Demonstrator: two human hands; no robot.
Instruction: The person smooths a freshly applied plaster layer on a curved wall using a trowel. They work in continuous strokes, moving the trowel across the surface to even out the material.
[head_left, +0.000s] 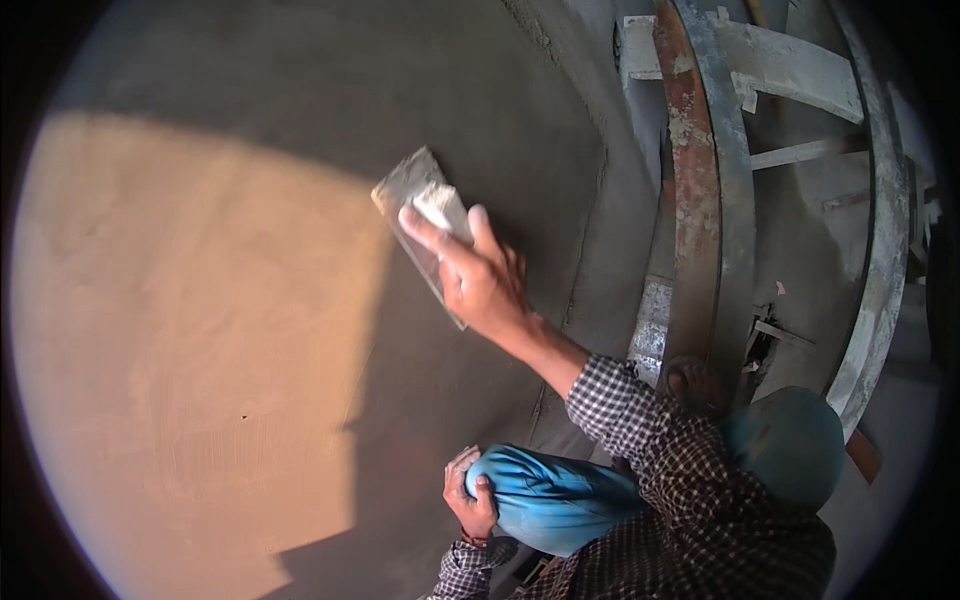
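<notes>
Right hand (485,285) on the trowel (408,183), left hand (468,490) on the knee (510,490)

The right hand is closed around the trowel's pale handle (443,207), so the grip is full. It probably holds it this way to keep the flat plate steady. The trowel is out in front of the person, right where sun meets shade. Its plate looks flat, or nearly flat, against the smooth grey surface (470,110). The left hand has no tool. It curves loosely over the blue knee, maybe to help with balance.

The surface is wide, and I cannot tell if it is a floor or a wall. A big sunny patch (200,300) makes the left part look tan, with a tiny dark spot (244,416) in it. Over on the right are a rusty beam (690,150), a grey beam (735,200) beside it, and a pale board (790,70) going across.
</notes>
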